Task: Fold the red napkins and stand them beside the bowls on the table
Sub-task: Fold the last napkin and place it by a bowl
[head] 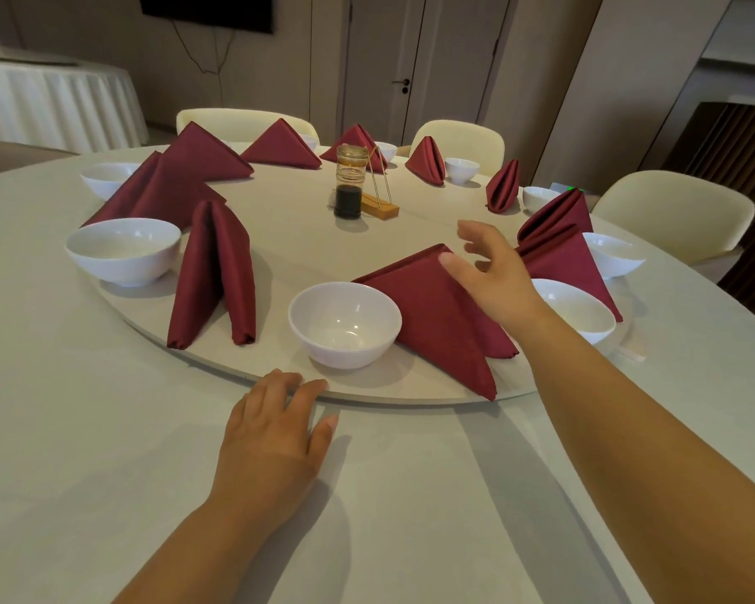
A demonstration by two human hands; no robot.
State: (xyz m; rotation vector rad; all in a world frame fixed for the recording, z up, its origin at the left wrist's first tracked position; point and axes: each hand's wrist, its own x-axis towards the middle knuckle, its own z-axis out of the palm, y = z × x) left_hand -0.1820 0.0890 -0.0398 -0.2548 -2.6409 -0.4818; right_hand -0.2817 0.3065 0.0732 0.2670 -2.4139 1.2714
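Right hand (493, 272) reaches out, fingers spread and empty, touching the folded napkin (436, 316) just beside the nearest bowl (345, 324); left hand (271, 438) flat, released, near that bowl.

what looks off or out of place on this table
Nothing is spilled or broken. The napkin under the right hand sits lower and wider than the upright one to its left, its corner reaching the turntable edge.
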